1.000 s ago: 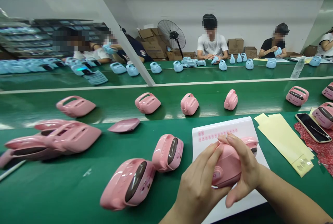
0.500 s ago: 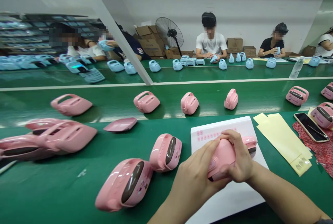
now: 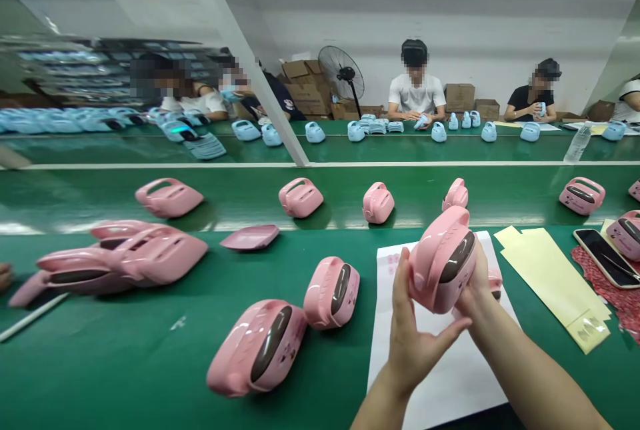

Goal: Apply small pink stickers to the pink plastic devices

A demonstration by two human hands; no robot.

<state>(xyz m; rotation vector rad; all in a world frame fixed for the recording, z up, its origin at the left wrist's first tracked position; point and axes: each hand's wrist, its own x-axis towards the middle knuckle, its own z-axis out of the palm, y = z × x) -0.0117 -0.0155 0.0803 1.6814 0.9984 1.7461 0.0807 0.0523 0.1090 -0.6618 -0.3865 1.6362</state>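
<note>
1. Pink in hand: holding the shell (image 3: 440, 267) aloft, seen across the far edge of the paper (image 3: 457, 377); apparently looking it over.
2. Gripping from behind with the right hand (image 3: 477, 287), fingertips hidden; with left hand (image 3: 416, 340) splayed open alongside, contact unclear; likely needing steady right support next.
3. Pointing the dark panel (image 3: 457, 258) toward the paper's near right corner; slanting lengthwise from near left to far right.
</note>
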